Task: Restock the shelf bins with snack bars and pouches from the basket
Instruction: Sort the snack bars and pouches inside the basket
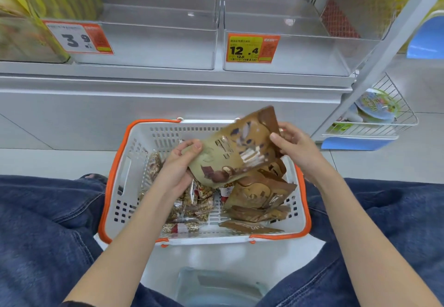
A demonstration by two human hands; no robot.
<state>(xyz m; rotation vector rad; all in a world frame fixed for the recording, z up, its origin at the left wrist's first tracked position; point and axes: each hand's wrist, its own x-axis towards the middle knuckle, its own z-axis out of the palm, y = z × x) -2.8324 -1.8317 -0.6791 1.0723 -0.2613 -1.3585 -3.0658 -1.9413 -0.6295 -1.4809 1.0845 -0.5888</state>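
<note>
A white basket with an orange rim [125,177] sits on the floor between my knees. Above it I hold a brown snack pouch [236,148], tilted, with my left hand [179,169] gripping its lower left corner and my right hand [295,148] gripping its upper right edge. More brown pouches [259,196] lie in the basket's right half. Clear-wrapped nut bars [192,205] lie in its left half. Two clear shelf bins stand ahead: one tagged 3.9 [153,44] and one tagged 12.4 [300,54], both bare inside.
A bin with yellow packs [26,18] stands at the far left of the shelf. A wire rack [389,114] holding a round lidded cup hangs at the right, beside a blue stool [427,40]. My jeans-clad legs flank the basket.
</note>
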